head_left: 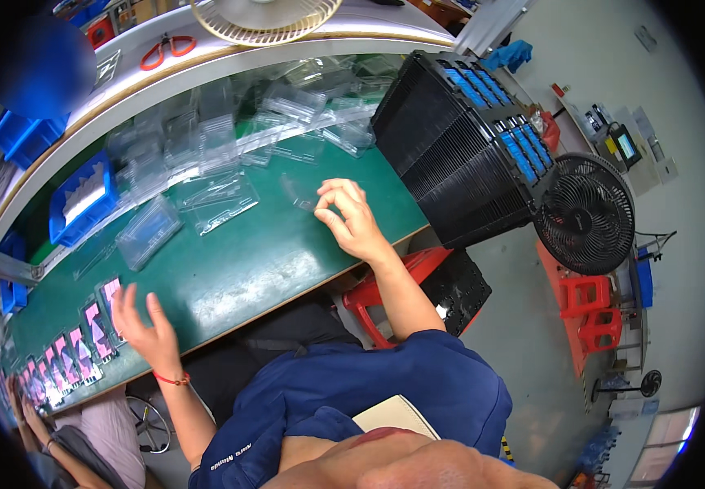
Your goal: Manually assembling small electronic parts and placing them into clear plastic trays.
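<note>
My right hand [350,220] is over the middle of the green table, thumb and forefinger curled together at the edge of a small clear plastic piece [295,194]. The piece is see-through, so its exact shape is hard to make out. Off to the left, my left hand [147,328] has its fingers apart and holds nothing visible. It hovers beside the near end of a row of clear packs with pink and purple cards [96,332]. Between my hands and the back of the table lie a stack of clear plastic shells [149,232] and a flat clear tray [220,201].
Piled clear plastic packaging [198,134] lines the table's back, near a blue bin [83,198]. Tall black crates [458,155] stand at the right edge, beside a black fan [585,213]. Red-handled pliers [167,50] lie on the shelf. Another person's hands [33,420] are at far left.
</note>
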`<action>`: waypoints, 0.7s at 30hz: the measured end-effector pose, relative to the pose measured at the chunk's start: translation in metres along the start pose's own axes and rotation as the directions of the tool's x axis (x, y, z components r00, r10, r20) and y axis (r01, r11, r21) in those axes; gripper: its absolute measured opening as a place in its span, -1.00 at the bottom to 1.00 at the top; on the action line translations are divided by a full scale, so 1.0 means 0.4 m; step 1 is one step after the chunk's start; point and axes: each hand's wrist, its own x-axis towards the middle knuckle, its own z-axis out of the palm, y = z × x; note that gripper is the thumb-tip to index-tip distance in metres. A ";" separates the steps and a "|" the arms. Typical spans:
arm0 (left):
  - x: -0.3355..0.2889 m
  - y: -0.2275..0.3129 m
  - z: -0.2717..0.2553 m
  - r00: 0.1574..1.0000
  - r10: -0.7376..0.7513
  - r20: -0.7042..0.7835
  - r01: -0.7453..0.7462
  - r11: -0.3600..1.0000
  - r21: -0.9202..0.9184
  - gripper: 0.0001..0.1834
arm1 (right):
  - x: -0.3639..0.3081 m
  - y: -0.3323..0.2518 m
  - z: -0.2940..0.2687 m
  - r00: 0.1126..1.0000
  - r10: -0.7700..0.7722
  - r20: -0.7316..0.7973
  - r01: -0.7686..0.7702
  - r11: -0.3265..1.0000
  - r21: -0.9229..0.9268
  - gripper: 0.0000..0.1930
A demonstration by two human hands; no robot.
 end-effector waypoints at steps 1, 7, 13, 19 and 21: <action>0.003 0.047 0.008 0.995 0.006 0.096 0.016 0.975 -0.223 -0.62 | -0.001 -0.012 -0.004 1.000 0.006 0.021 -0.012 0.953 0.302 -0.91; 0.008 0.265 0.139 0.599 0.186 0.779 0.785 0.051 -0.617 -0.69 | -0.008 -0.053 0.069 0.831 0.206 0.516 -0.485 -0.185 0.855 -0.82; -0.002 0.276 0.205 0.497 0.246 0.832 0.867 -0.184 -0.463 -0.87 | -0.036 -0.040 0.109 0.690 0.519 0.505 -0.591 -0.001 0.807 -0.69; 0.021 0.354 0.254 0.492 0.302 0.817 0.870 -0.220 -0.442 -0.85 | -0.033 -0.061 0.077 0.802 0.501 0.326 -0.597 0.639 0.486 0.06; 0.012 0.360 0.280 0.452 0.302 0.840 0.887 -0.248 -0.388 -0.85 | -0.027 -0.054 0.075 0.796 0.523 0.305 -0.604 0.648 0.464 -0.03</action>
